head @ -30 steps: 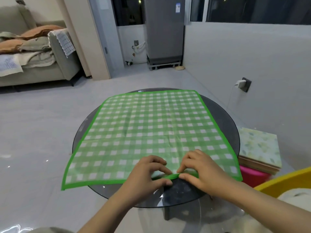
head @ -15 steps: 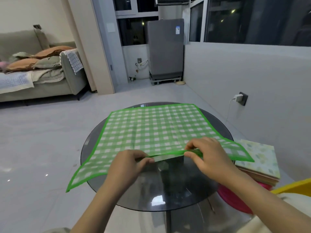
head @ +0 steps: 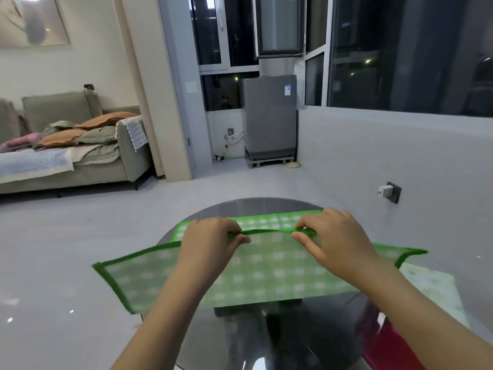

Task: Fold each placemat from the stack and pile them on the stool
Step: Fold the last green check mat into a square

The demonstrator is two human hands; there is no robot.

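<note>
A green-and-white checked placemat [head: 266, 273] with a green border is doubled over on the round dark glass table [head: 306, 337]. Its near half is lifted and carried toward the far edge, its corners drooping at both sides. My left hand [head: 210, 244] pinches the green hem left of centre. My right hand [head: 333, 241] pinches the same hem right of centre. A pale floral folded mat [head: 437, 289] lies on the pink stool [head: 386, 345] at the lower right, partly hidden by my right forearm.
A grey sofa [head: 80, 156] heaped with cushions and cloths stands at the far left. A grey appliance [head: 269, 118] stands by the windows at the back. A wall socket with a plug [head: 390, 192] sits on the right wall. Grey tiled floor surrounds the table.
Both hands have lifted the placemat's near hem and carried it away from me over the far half. The camera has tilted up, showing more of the room.
</note>
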